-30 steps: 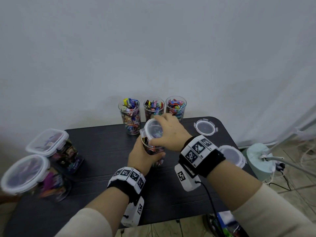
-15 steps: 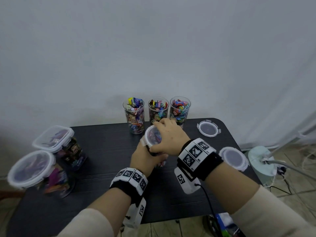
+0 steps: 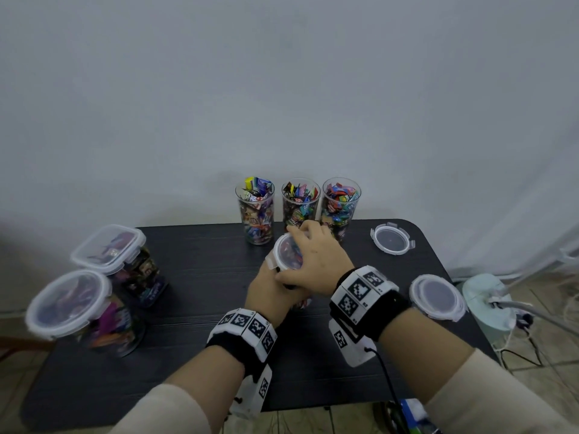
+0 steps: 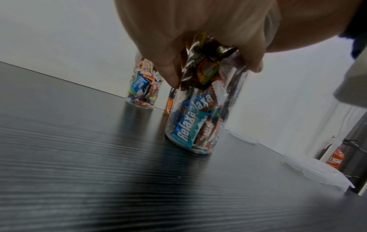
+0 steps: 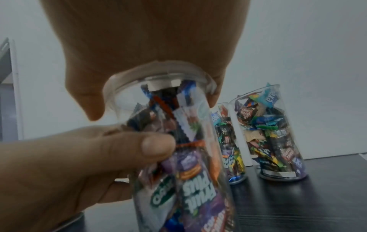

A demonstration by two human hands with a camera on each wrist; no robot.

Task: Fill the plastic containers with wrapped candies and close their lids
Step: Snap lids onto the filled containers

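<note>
Near the middle of the head view, just below the centre, the left hand (image 3: 272, 292) curls round the wall of a clear plastic container (image 4: 200, 113) that stands upright on the dark counter (image 3: 203, 277), thumb on one side and fingers (image 4: 170, 73) wrapped over the other. Wrapped candies (image 5: 190, 185) fill it almost to the rim. On top, the right hand (image 3: 316, 261) cups a round translucent lid (image 3: 286, 252), fingers bent down over its edge and the thumb (image 5: 87, 100) hooked under the rim; whether the lid is fully seated I cannot tell. Behind them, at the counter's far edge, three open tumblers (image 3: 300, 203) of candies stand in a row. Toward the lower left sit two closed containers (image 3: 94, 277) with lids on. At the right lie two loose lids (image 3: 391, 239), well apart from the hands.
</note>
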